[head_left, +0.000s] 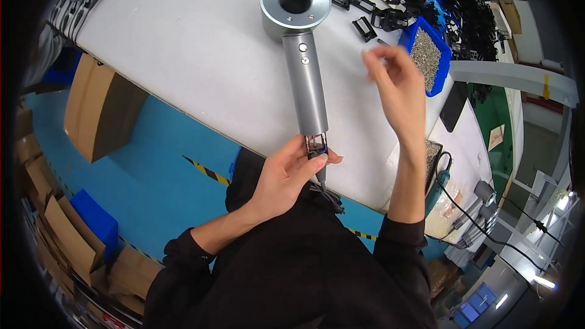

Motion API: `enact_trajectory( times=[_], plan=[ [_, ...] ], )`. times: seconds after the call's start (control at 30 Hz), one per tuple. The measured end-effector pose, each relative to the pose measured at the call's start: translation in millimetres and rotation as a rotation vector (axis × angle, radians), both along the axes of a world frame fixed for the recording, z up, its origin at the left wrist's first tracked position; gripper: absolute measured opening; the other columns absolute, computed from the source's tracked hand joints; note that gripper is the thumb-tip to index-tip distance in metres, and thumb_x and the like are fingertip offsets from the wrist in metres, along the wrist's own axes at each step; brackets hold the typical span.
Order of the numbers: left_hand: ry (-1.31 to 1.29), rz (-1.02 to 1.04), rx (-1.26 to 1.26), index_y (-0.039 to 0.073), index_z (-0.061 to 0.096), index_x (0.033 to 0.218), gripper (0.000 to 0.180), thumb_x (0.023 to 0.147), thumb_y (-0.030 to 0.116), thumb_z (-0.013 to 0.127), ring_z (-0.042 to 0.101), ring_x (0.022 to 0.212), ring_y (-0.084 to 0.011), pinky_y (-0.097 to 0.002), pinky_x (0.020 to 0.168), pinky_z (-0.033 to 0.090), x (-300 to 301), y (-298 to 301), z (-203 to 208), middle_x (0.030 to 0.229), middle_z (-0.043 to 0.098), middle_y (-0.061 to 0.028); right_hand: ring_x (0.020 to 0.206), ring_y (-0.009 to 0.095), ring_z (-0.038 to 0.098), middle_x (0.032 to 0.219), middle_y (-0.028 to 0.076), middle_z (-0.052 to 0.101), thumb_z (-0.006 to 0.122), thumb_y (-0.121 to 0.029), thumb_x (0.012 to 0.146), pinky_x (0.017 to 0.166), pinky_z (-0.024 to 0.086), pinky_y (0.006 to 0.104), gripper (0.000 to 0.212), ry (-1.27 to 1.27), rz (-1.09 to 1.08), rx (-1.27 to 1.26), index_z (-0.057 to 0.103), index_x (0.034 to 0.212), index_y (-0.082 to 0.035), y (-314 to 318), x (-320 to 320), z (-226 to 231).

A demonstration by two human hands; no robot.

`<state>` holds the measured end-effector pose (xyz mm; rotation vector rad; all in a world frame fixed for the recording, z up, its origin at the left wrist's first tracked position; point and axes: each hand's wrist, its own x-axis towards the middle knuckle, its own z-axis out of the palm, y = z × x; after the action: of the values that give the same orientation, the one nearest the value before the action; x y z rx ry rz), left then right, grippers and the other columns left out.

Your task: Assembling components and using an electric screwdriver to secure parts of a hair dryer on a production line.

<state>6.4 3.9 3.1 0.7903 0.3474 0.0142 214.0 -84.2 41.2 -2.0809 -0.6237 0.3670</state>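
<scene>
A grey hair dryer lies on the white table, its round nozzle end away from me and its handle pointing toward me. At the handle's lower end, an open black inner frame sticks out, with the power cord running from it over the table edge. My left hand pinches this frame and cord end between thumb and fingers. Raised over the table right of the handle, my right hand has its thumb and fingers drawn together. Motion blurs its fingertips, and anything between them cannot be made out.
A blue tray of small metal screws stands right of my right hand. Black plastic frames lie behind it in a loose pile. A dark flat phone-like slab and a teal corded power tool are at right. Cardboard boxes stand left, below the table.
</scene>
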Motion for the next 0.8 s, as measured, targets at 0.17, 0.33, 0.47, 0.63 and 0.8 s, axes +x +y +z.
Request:
enact_trajectory(
  times=[0.17, 0.33, 0.47, 0.63, 0.8],
  plan=[
    [-0.002, -0.034, 0.023, -0.004, 0.049, 0.124, 0.028, 0.1, 0.008, 0.052, 0.061, 0.111, -0.0193, -0.033, 0.098, 0.046, -1, 2, -2, 0.109, 0.065, -0.0108, 0.103, 0.036, 0.053, 0.113, 0.02, 0.054, 0.065, -0.006, 0.085, 0.084, 0.049, 0.0445, 0.032, -0.865, -0.068, -0.36, 0.056, 0.114, 0.003, 45, 9, -54],
    [-0.008, -0.024, 0.059, -0.004, 0.049, 0.125, 0.028, 0.1, 0.008, 0.052, 0.062, 0.11, -0.0197, -0.0331, 0.096, 0.046, -3, 2, -7, 0.109, 0.065, -0.0111, 0.091, 0.032, 0.06, 0.097, 0.019, 0.063, 0.059, -0.002, 0.089, 0.079, 0.049, 0.0408, 0.026, -0.512, -0.123, -0.028, 0.058, 0.115, 0.002, 26, 2, -53],
    [0.024, -0.029, 0.092, -0.006, 0.042, 0.137, 0.042, 0.099, 0.009, 0.052, 0.063, 0.11, -0.0251, -0.0378, 0.1, 0.046, -4, 2, -4, 0.109, 0.065, -0.0126, 0.074, 0.024, 0.061, 0.085, 0.015, 0.063, 0.062, -0.006, 0.09, 0.069, 0.049, 0.0343, 0.024, 0.095, -0.118, -0.035, 0.06, 0.113, 0.001, -32, -61, -29],
    [0.004, -0.02, 0.083, -0.005, 0.048, 0.126, 0.03, 0.099, 0.008, 0.053, 0.062, 0.11, -0.0206, -0.0321, 0.095, 0.047, 2, 0, -3, 0.109, 0.065, -0.0131, 0.096, 0.027, 0.053, 0.106, 0.014, 0.055, 0.069, -0.011, 0.087, 0.081, 0.045, 0.0348, 0.029, -0.397, -0.229, -0.291, 0.062, 0.111, 0.002, -57, -98, -29],
    [0.015, -0.03, 0.107, -0.005, 0.048, 0.127, 0.031, 0.099, 0.007, 0.054, 0.062, 0.11, -0.021, -0.032, 0.095, 0.047, 3, 2, -3, 0.11, 0.065, -0.0141, 0.099, 0.029, 0.05, 0.106, 0.014, 0.055, 0.074, -0.009, 0.082, 0.082, 0.044, 0.0367, 0.031, -0.381, -0.231, -0.305, 0.062, 0.108, 0.002, -61, -113, -33]
  ],
)
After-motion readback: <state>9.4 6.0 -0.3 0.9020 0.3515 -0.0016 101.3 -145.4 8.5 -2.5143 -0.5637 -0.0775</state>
